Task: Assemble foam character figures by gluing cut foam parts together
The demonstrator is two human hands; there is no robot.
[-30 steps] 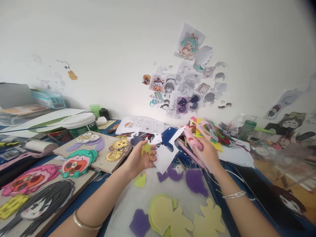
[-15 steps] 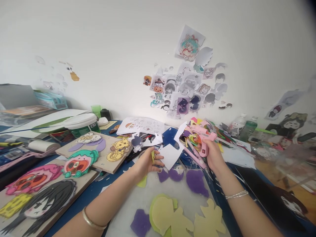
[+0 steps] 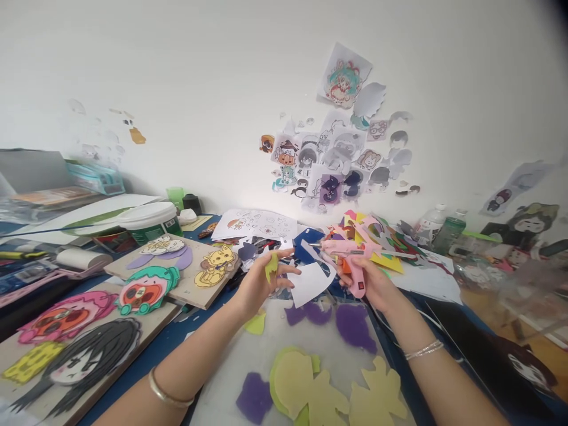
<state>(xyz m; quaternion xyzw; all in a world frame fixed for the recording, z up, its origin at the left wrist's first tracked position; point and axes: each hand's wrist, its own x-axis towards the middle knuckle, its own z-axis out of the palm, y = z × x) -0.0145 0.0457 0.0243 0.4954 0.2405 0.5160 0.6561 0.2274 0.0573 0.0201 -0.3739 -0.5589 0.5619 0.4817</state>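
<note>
My right hand [image 3: 373, 284] is closed round the handle of a pink hot glue gun [image 3: 344, 247], its nozzle pointing left toward my other hand. A small yellow-green felt piece [image 3: 271, 267] is held in my left hand [image 3: 257, 287], whose other fingers reach out to the right. Just past those fingers lies a white paper cutout [image 3: 310, 284]. Below both hands, a pale translucent mat [image 3: 231, 367] bears purple felt pieces [image 3: 355, 326] and pale yellow felt shapes [image 3: 326, 393], one over a lime-green piece [image 3: 276, 371].
Boards [image 3: 177, 307] with finished felt characters stand at the left, near a white-lidded tub [image 3: 148, 216]. Coloured felt scraps [image 3: 386, 236] are heaped behind the glue gun. Bottles [image 3: 448, 231] stand at the back right, and a black panel [image 3: 474, 349] lies at the right.
The glue gun has come off the scrap heap toward the left and down, in my right hand. My left hand has risen slightly with the yellow-green piece.
</note>
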